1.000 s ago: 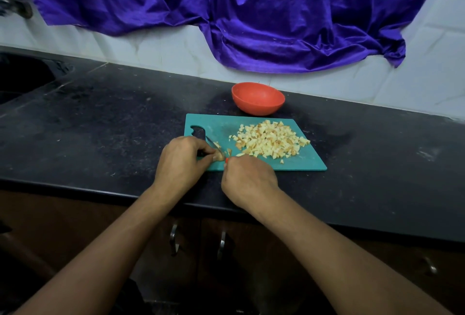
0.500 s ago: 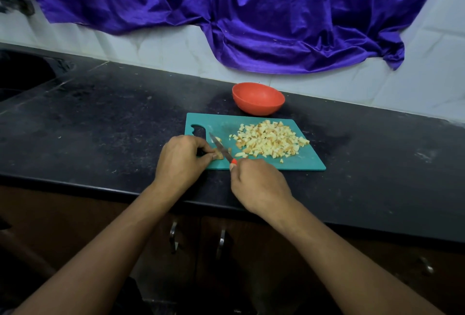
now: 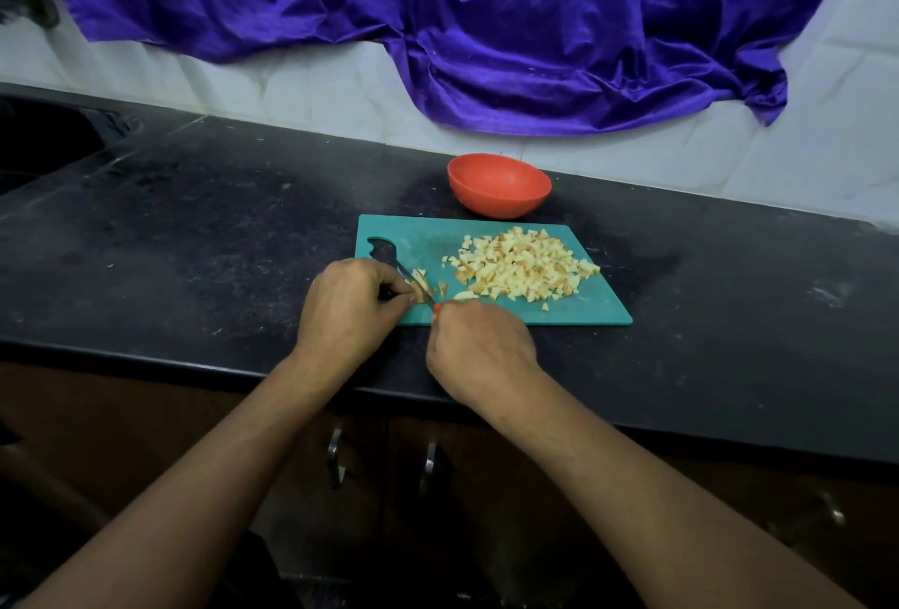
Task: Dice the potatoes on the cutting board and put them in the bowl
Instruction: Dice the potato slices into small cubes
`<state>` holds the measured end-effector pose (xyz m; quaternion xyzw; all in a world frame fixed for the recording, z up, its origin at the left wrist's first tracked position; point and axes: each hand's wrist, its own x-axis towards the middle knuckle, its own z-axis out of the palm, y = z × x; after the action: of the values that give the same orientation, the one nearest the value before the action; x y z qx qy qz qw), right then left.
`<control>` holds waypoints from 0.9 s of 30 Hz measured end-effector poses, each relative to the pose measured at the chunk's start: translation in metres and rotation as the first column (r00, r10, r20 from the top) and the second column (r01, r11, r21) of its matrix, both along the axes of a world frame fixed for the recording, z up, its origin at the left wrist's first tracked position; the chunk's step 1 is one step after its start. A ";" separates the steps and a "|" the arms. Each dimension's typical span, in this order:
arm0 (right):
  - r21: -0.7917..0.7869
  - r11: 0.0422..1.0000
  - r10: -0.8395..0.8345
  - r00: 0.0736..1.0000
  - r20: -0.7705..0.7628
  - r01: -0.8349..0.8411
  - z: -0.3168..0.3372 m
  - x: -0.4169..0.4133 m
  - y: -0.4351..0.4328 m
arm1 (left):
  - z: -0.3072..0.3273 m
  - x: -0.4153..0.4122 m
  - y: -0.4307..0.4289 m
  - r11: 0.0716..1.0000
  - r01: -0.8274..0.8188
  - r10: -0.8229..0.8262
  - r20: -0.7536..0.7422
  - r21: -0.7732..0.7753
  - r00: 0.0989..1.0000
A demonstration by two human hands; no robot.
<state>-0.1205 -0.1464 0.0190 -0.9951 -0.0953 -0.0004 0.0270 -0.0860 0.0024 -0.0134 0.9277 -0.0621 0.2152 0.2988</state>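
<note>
A teal cutting board (image 3: 598,307) lies on the black counter, with a heap of diced potato (image 3: 525,268) on its right half. At the board's near left corner my left hand (image 3: 348,307) pinches a small potato piece (image 3: 419,285). My right hand (image 3: 479,348) grips a small knife (image 3: 413,278) by its red handle, and the blade runs up-left across that piece. An orange bowl (image 3: 498,185) stands just behind the board; no potato shows in it.
The black counter (image 3: 194,229) stretches wide to both sides, with a dark sink (image 3: 39,141) at the far left. A purple cloth (image 3: 438,15) hangs over the white tiled wall behind. Cabinet handles (image 3: 335,457) sit below the counter edge.
The knife blade has worked at the small piece beside my left fingers. My right hand drew slightly back and right, then returned close to the left hand. The heap and bowl stayed put.
</note>
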 end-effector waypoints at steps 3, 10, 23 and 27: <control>0.009 1.000 0.000 1.000 0.002 0.000 0.000 0.000 -0.001 | 0.001 -0.001 -0.001 1.000 -0.013 0.013 -0.005 0.000 1.000; 0.028 1.000 0.003 1.000 -0.021 -0.002 -0.002 -0.013 -0.025 | -0.001 0.000 0.001 1.000 -0.013 0.013 -0.020 -0.006 1.000; 0.103 0.993 0.046 0.993 0.104 -0.057 -0.010 -0.011 -0.020 | 0.002 -0.001 -0.001 0.999 -0.033 0.033 -0.021 0.013 0.999; 0.054 0.997 0.042 0.993 0.113 -0.049 -0.009 -0.010 -0.016 | 0.000 0.000 -0.001 0.999 -0.033 0.033 -0.003 0.025 0.999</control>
<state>-0.1306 -0.1628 0.0098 -0.9899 -0.1194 -0.0582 0.0499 -0.0861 0.0017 -0.0137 0.9327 -0.0488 0.2175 0.2837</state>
